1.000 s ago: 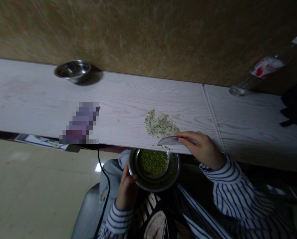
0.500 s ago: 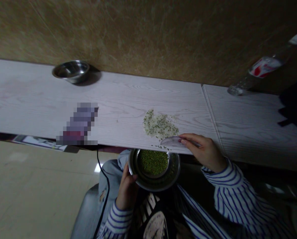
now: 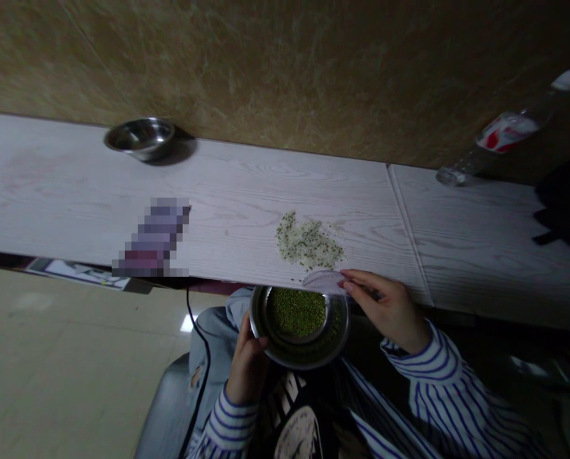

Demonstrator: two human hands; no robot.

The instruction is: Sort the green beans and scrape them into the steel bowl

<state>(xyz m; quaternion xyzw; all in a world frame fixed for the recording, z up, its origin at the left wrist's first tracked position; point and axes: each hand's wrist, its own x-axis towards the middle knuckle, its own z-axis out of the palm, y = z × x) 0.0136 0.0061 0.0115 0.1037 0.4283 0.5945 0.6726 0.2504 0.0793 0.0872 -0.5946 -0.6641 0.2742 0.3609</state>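
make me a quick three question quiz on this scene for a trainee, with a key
1. What does the left hand hold?
2. True or false: the right hand is gripping the bottle.
3. Fill in the colour: the pile on the table mixes white grains with ___ bits.

Key:
1. A metal bowl with green beans in it.
2. False; it pinches a clear scraper, well apart from the bottle.
3. Green.
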